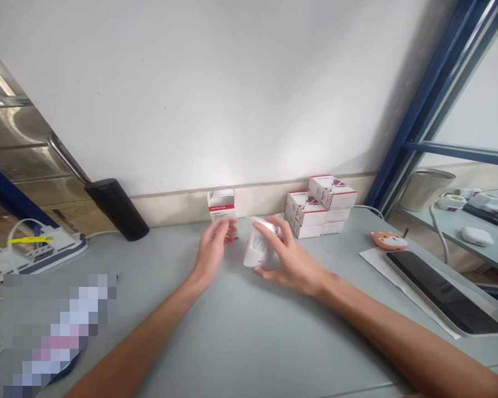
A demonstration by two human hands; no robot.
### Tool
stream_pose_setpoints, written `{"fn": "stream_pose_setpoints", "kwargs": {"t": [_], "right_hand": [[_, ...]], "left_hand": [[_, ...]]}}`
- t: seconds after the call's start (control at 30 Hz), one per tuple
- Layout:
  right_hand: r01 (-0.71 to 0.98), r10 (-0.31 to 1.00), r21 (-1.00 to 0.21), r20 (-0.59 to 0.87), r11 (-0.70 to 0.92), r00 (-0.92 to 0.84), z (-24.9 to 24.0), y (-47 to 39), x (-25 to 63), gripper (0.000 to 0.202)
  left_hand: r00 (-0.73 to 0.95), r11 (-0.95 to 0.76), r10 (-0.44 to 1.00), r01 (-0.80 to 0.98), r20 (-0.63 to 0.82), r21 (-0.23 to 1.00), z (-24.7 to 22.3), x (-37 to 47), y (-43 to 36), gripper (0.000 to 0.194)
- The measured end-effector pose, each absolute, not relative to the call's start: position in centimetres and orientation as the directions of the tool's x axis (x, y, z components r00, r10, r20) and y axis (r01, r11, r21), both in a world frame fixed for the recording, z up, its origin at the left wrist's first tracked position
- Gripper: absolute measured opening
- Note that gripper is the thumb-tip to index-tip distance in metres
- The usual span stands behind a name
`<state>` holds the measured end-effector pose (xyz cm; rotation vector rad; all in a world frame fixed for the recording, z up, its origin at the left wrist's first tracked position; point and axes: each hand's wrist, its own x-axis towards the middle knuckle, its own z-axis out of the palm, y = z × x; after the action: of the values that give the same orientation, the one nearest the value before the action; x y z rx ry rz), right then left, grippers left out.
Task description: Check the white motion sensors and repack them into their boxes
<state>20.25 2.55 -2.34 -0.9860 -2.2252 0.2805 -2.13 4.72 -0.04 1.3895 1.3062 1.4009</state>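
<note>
A small white and red box (222,209) marked "DETECTOR" stands upright near the wall with its top flap raised. My left hand (212,246) is at its lower front, with curled fingers closed on it; part of the box is hidden behind them. Just to the right, my right hand (288,254) grips a white plastic-wrapped device (255,246), thumb below and fingers over the top. Clear wrapping shows around the device, and a small red mark is visible near its lower edge.
Several similar boxes (315,213) are stacked at the back right. A black bottle (118,210) and a power strip (45,251) are on the left, near a blurred-out patch (62,337). A phone (444,293), paper (377,265) and an orange animal-faced item (389,240) lie right.
</note>
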Motion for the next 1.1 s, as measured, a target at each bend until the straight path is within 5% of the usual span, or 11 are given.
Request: {"fn": "stream_pose_setpoints", "kwargs": {"t": [0.07, 0.13, 0.27, 0.37, 0.57, 0.8, 0.93, 1.1], "right_hand": [[0.563, 0.667, -0.398, 0.612, 0.724, -0.425, -2.4, 2.8, 20.4, 0.11], [0.565, 0.605, -0.35, 0.71, 0.747, -0.361, -2.3, 2.9, 20.5, 0.107], [0.584, 0.455, -0.249, 0.858, 0.773, -0.237, -1.4, 2.7, 20.5, 0.1], [0.6, 0.317, -0.158, 0.933, 0.784, -0.169, -0.7, 2.4, 20.3, 0.098], [0.712, 0.116, -0.033, 0.991, 0.701, -0.068, 0.2, 2.1, 20.4, 0.092], [0.593, 0.25, -0.094, 0.95, 0.8, -0.186, -0.1, 2.9, 21.2, 0.088], [0.537, 0.358, -0.156, 0.886, 0.829, -0.294, -0.3, 2.9, 21.7, 0.086], [0.433, 0.378, -0.162, 0.794, 0.887, -0.476, 0.4, 2.4, 21.8, 0.058]], "left_hand": [[-0.331, -0.203, 0.907, 0.194, 0.259, 0.96, -0.4, -3.3, 5.7, 0.053], [-0.399, -0.152, 0.883, 0.253, 0.246, 0.956, -1.1, -4.7, 6.9, 0.084], [-0.145, -0.161, 0.967, 0.284, 0.208, 0.945, -3.1, -6.7, 9.1, 0.113], [-0.043, -0.262, 0.958, 0.283, 0.285, 0.923, -4.3, -6.2, 9.6, 0.106], [0.117, -0.449, 0.892, 0.35, 0.437, 0.822, -3.8, -3.1, 6.7, 0.062], [0.354, -0.686, 0.722, 0.482, 0.595, 0.545, -3.0, -2.4, 4.7, 0.046], [0.355, -0.667, 0.743, 0.464, 0.567, 0.583, -2.7, -2.4, 4.5, 0.046], [0.349, -0.516, 0.844, 0.322, 0.407, 0.794, -2.1, -1.4, 3.6, 0.053]]}}
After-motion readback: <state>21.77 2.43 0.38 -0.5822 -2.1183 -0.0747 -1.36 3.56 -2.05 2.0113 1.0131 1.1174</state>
